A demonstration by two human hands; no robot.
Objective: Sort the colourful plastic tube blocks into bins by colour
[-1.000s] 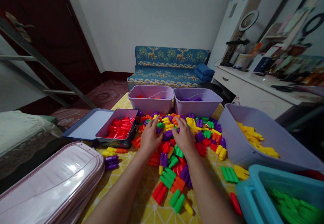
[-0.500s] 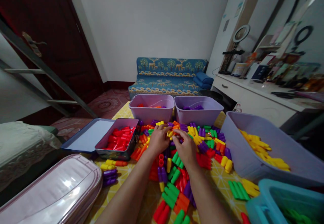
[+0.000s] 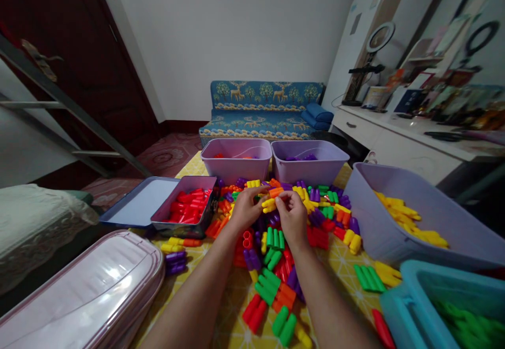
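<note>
Over a pile of coloured plastic pieces, my left hand (image 3: pixel 249 208) has its fingers closed at a yellow piece (image 3: pixel 269 205). My right hand (image 3: pixel 292 213) pinches an orange piece (image 3: pixel 276 192) that touches the yellow one. Below the hands lie green pieces (image 3: pixel 275 239), red pieces (image 3: pixel 254 313) and purple pieces on the yellow patterned cloth. A metal box (image 3: pixel 157 222) of red pieces stands left of the pile.
Two purple bins (image 3: pixel 236 167) (image 3: pixel 310 169) stand behind the pile. At right are a large purple bin (image 3: pixel 379 241) with yellow pieces and a teal bin (image 3: pixel 410 296) with green ones. A pink lid (image 3: pixel 82 291) lies front left.
My hands have moved slightly apart, and the yellow and orange pieces between them show more clearly. The camera view has shifted a little, so the bins appear higher.
</note>
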